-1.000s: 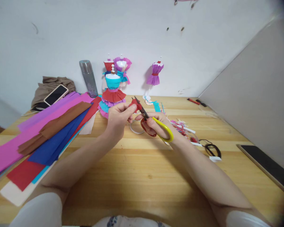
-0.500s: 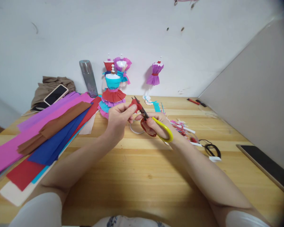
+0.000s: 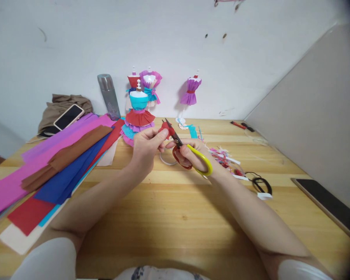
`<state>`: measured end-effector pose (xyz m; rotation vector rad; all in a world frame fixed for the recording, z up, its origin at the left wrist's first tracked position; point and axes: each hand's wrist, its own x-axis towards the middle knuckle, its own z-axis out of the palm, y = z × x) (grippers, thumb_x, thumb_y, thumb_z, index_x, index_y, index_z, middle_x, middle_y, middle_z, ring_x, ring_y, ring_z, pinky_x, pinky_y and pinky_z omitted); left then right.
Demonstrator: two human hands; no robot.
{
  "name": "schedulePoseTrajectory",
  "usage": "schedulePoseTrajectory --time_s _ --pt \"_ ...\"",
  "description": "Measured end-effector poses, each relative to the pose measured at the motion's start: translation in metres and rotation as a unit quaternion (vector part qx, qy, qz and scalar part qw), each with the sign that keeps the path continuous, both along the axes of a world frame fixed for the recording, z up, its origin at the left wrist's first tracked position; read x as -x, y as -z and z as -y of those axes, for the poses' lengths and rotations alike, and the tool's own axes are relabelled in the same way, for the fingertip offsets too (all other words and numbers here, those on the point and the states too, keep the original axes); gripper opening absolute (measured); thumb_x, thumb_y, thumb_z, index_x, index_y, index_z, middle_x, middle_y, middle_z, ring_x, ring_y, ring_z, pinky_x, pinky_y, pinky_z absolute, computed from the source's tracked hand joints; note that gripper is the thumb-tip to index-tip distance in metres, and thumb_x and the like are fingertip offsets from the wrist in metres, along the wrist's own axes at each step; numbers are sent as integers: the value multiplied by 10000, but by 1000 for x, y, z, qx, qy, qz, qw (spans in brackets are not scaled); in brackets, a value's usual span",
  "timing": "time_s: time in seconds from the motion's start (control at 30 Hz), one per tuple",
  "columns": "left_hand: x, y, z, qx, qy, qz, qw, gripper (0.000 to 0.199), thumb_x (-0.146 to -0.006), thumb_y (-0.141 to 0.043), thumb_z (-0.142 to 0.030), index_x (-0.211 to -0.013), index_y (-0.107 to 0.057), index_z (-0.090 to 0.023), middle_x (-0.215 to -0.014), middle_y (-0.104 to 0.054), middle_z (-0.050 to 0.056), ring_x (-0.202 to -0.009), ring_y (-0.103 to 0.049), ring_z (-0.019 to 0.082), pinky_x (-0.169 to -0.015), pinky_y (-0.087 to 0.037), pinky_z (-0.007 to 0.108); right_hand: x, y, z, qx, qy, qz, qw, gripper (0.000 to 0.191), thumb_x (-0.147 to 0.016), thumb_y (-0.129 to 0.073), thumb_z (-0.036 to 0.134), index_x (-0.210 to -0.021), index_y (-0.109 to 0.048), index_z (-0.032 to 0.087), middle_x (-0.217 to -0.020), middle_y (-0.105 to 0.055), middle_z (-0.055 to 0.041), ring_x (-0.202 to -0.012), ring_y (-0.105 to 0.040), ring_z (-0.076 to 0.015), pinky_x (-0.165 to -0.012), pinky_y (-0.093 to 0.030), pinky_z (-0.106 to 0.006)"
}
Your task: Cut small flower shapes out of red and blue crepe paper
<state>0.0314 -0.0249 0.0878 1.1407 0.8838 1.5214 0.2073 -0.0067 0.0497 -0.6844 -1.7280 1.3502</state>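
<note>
Between thumb and fingers, my left hand [image 3: 147,147] pinches a small piece of red crepe paper [image 3: 165,130]. My right hand [image 3: 189,151] grips scissors [image 3: 202,160] with one yellow and one red handle. Their dark blades point up and away, slightly parted, against the red paper. Just behind my left hand stands a mini dress form [image 3: 139,102] in a turquoise top and layered red, purple and blue ruffles. A white ring [image 3: 167,157], partly hidden by my hands, lies on the table below them.
Long crepe paper strips [image 3: 72,171] in several colours cover the left side. Behind them are a phone [image 3: 69,117], brown cloth [image 3: 70,102] and a flask [image 3: 109,97]. More dress forms [image 3: 191,91] stand along the wall. Paper scraps [image 3: 221,156], a black cord [image 3: 262,186] and a dark tablet [image 3: 326,202] lie right.
Almost nothing differs. Both hands, the red paper and the scissors hold nearly the same position, and the view has shifted very slightly.
</note>
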Motion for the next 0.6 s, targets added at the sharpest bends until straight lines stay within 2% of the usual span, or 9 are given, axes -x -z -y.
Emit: schedulePoseTrajectory --time_s 0.6 --pt "0 0 0 3 6 8 1000 290 -764 -795 -336 -589 -638 -166 -532 -581 -13 -489 -493 74 -505 -413 217 4 -4 3 2 -13 -15 1000 604 -899 -648 718 -1057 -713 138 -507 -369 116 -368 -299 -49 -331 -277 -177"
